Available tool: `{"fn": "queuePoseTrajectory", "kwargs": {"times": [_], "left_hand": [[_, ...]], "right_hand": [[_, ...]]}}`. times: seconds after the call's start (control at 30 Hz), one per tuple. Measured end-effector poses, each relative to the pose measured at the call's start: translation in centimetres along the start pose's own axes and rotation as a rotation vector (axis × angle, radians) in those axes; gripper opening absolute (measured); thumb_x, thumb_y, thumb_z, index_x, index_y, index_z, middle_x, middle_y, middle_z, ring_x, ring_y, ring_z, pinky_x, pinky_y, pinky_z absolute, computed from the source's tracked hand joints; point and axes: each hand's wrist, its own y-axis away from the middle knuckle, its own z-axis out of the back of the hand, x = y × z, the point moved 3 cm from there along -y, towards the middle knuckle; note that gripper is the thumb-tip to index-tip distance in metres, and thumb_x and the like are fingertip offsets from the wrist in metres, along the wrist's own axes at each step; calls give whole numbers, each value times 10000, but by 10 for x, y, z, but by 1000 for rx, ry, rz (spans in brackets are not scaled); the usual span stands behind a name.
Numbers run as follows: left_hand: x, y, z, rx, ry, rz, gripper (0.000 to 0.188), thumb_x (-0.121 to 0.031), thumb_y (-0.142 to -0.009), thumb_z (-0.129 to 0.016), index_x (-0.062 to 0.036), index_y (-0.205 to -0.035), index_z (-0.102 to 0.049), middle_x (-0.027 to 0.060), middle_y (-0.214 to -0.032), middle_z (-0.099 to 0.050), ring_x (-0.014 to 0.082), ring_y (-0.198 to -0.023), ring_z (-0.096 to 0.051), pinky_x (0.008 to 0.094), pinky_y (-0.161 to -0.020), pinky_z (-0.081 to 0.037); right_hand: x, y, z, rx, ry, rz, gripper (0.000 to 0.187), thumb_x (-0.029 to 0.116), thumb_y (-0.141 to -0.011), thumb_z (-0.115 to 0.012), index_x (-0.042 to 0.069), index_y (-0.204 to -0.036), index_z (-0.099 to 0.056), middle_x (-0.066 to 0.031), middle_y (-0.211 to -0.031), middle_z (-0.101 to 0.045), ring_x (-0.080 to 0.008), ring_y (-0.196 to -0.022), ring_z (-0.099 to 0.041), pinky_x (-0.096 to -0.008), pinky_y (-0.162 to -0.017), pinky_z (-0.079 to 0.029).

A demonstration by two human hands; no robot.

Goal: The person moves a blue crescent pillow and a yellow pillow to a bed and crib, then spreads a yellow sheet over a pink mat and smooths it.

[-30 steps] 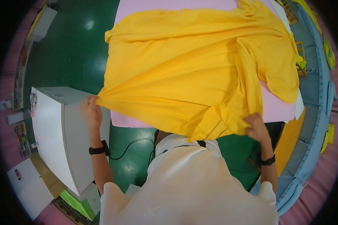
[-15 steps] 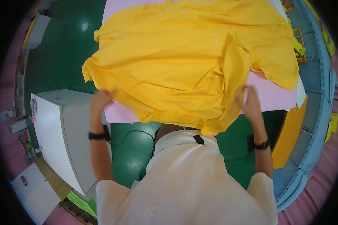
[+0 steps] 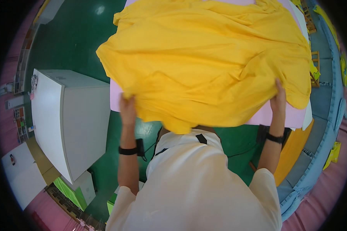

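A large, rumpled yellow shirt (image 3: 204,61) is spread over a pink-topped table (image 3: 115,101), and its near edge hangs past the table toward my body. My left hand (image 3: 128,109) is closed on the cloth near the lower left, its fingertips slightly blurred. On the other side, my right hand (image 3: 278,98) pinches the near right edge, thumb on top and the other fingers hidden beneath the fabric. Between both hands the cloth is drawn into soft folds. Each wrist wears a black band.
A white cabinet (image 3: 85,123) stands on the green floor left of the table. At the right are an orange bench-like board (image 3: 295,154) and a blue padded border (image 3: 320,107). A dark cable (image 3: 241,151) runs near my waist.
Both hands have moved right and closed on the shirt's near edge. The fold at its right side has been opened out, and the cloth has shifted with my hands.
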Motion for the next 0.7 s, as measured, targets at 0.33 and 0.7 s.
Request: {"fn": "queuePoseTrajectory", "kwargs": {"times": [0.33,0.7], "left_hand": [[-75,-164,165,-299,-426,-256,321,-231,-864,-655,26,-1044,-588,186,-1027,-615,281,-930,-585,352,-826,-466],[-74,-145,122,-73,-834,-379,357,-318,-864,-641,-57,-1092,-555,133,-810,-637,338,-806,-621,405,-823,-470]], "right_hand": [[-148,191,30,121,379,-722,596,178,-830,-646,12,-1351,-409,-123,-1276,-535,-250,-1036,-604,-367,-809,-516],[-59,152,53,247,1191,-429,481,459,-864,-592,-16,-839,-667,-136,-771,-649,-205,-726,-607,-322,-696,-465]]}}
